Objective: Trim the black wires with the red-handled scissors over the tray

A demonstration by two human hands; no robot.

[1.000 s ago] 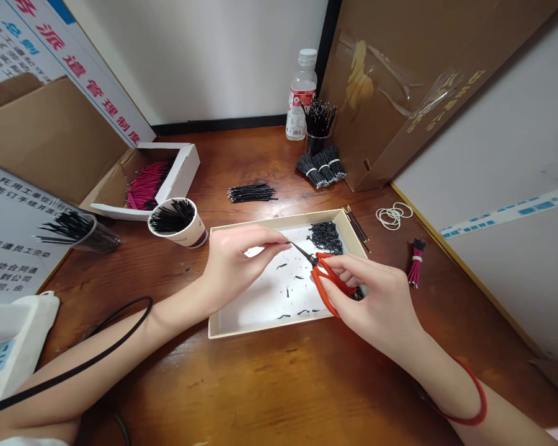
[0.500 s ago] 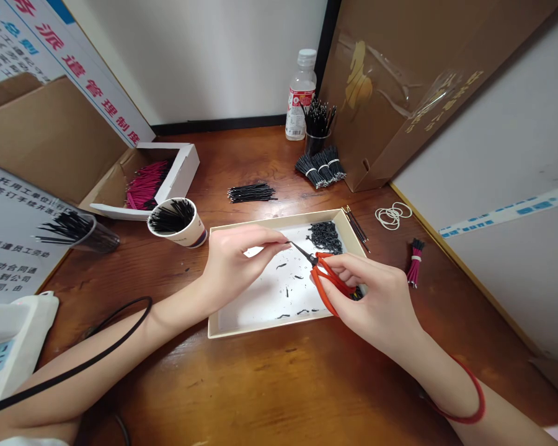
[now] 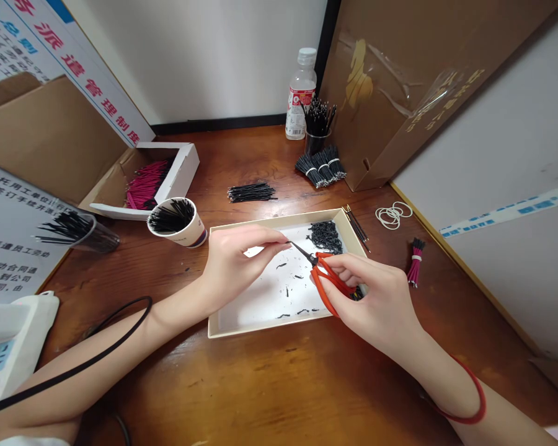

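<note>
My left hand point(image 3: 242, 257) is closed in a pinch above the shallow cream box point(image 3: 279, 222). A tiny dark piece shows at its fingertips; most of it is hidden. My right hand point(image 3: 376, 297) grips small red-handled scissors point(image 3: 328, 279), fingers around the loops. Their narrow dark blades point left, with the tips right at my left fingertips. Inside the box, a heap of short black scraps point(image 3: 325, 236) lies at the far right corner, and several loose scraps point(image 3: 299, 277) are scattered over the white bottom. More dark scraps are partly hidden beneath my right hand.
Black wires fill a paper cup point(image 3: 199, 232) and clear cups point(image 3: 103, 238). A white carton point(image 3: 181, 173) holds pink wires. Beyond lie a loose wire pile point(image 3: 251, 192), tied black bundles point(image 3: 320, 167), and a bottle point(image 3: 302, 87). Rubber bands point(image 3: 390, 217) and a pink bundle point(image 3: 415, 263) lie right.
</note>
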